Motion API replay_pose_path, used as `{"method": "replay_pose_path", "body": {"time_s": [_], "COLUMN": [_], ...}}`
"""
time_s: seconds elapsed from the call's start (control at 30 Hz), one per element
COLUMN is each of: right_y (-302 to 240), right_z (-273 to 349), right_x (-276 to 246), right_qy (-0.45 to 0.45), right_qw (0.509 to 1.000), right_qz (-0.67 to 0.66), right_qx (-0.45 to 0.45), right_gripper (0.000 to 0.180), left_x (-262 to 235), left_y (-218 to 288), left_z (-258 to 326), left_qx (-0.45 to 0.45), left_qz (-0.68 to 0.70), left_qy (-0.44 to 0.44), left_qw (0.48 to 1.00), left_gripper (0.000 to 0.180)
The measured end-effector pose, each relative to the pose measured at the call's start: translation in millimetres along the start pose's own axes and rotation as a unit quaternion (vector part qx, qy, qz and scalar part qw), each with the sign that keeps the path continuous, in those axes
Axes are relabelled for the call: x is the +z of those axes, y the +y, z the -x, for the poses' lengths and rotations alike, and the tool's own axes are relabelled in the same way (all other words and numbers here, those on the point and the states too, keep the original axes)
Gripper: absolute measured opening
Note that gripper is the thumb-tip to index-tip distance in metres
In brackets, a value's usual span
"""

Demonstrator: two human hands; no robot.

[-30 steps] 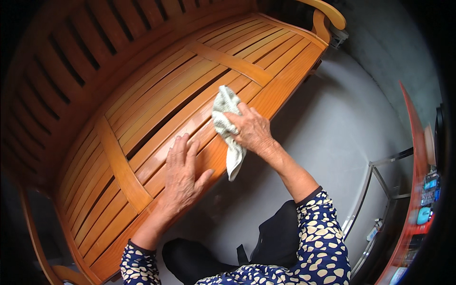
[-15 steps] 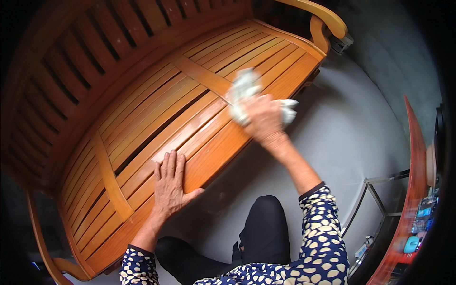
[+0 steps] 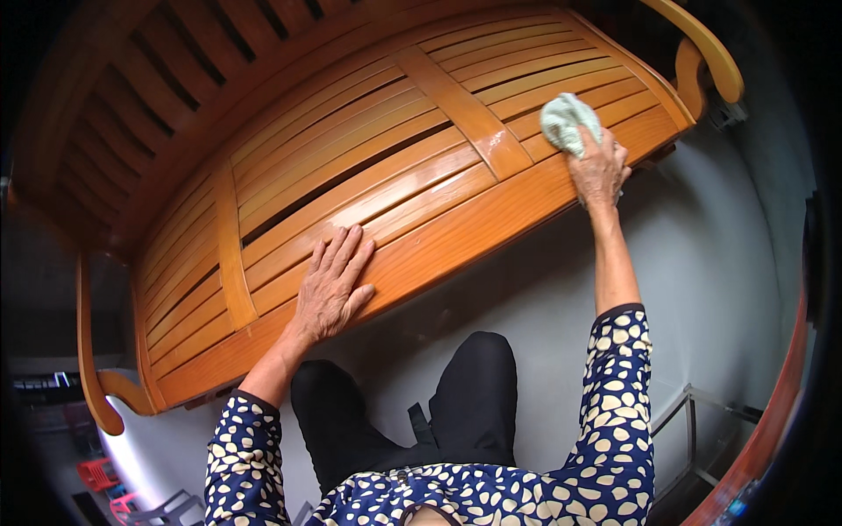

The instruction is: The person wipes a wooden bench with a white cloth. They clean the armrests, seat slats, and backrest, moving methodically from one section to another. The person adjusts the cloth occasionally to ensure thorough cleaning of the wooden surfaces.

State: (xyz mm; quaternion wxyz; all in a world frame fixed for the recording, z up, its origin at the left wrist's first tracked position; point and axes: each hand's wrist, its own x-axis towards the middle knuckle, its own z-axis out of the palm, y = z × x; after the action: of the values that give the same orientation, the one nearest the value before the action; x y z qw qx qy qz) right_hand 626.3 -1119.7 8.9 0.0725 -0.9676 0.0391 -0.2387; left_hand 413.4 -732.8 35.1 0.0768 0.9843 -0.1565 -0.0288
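A slatted wooden bench (image 3: 421, 250) stretches across the view in front of me. My right hand (image 3: 600, 167) presses a crumpled pale green-white cloth (image 3: 568, 121) onto the seat slats toward the bench's right end; the fingers wrap over the cloth and partly hide it. Flat on the front edge of the seat, left of centre, lies my left hand (image 3: 331, 285), its fingers spread and nothing in it. Shiny, wet-looking patches show on the slats between my two hands.
A curved armrest (image 3: 702, 53) bounds the bench on the right, another armrest (image 3: 88, 351) on the left. The slatted backrest (image 3: 175, 88) rises behind the seat. Grey floor (image 3: 561, 351) lies below; a metal frame (image 3: 688, 430) and a reddish table edge (image 3: 781, 403) stand at right.
My right hand has carried the cloth rightward along the seat, past the wide crosspiece. The left hand stays resting on the front edge. The whole view has shifted and turned somewhat.
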Motion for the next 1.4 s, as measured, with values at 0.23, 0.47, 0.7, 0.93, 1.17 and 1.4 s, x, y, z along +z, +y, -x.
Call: {"method": "replay_pose_path", "body": {"time_s": [0.23, 0.47, 0.7, 0.93, 1.17, 1.4], "right_y": [-14.8, -95.6, -64.4, -24.2, -43.1, -108.0], "right_z": [-2.8, 72.5, 42.8, -28.8, -76.3, -21.6], "right_x": [7.3, -19.3, -26.2, 7.6, 26.3, -1.1], "right_qy": [-0.049, -0.042, -0.029, -0.031, -0.101, -0.1], "right_qw": [0.998, 0.946, 0.959, 0.99, 0.985, 0.957], "right_qz": [-0.027, -0.16, -0.176, -0.114, -0.06, -0.146], "right_qx": [0.03, -0.278, -0.221, -0.077, 0.124, -0.23], "right_gripper": [0.046, 0.045, 0.048, 0.043, 0.039, 0.048], "left_x": [8.4, 3.6, -10.4, -8.5, -7.4, -9.9], "left_y": [1.1, 11.2, 23.3, 17.5, 13.0, 8.6], "left_z": [3.7, 7.2, -4.5, -4.1, -3.0, -6.8], "left_qx": [0.043, 0.019, 0.029, 0.022, 0.016, 0.019], "left_qz": [0.073, 0.064, -0.056, -0.029, -0.002, 0.022], "left_qy": [0.106, 0.084, -0.006, -0.032, -0.054, -0.073], "left_qw": [0.991, 0.994, 0.998, 0.999, 0.998, 0.997], "left_gripper": [0.041, 0.064, 0.1, 0.103, 0.102, 0.099]}}
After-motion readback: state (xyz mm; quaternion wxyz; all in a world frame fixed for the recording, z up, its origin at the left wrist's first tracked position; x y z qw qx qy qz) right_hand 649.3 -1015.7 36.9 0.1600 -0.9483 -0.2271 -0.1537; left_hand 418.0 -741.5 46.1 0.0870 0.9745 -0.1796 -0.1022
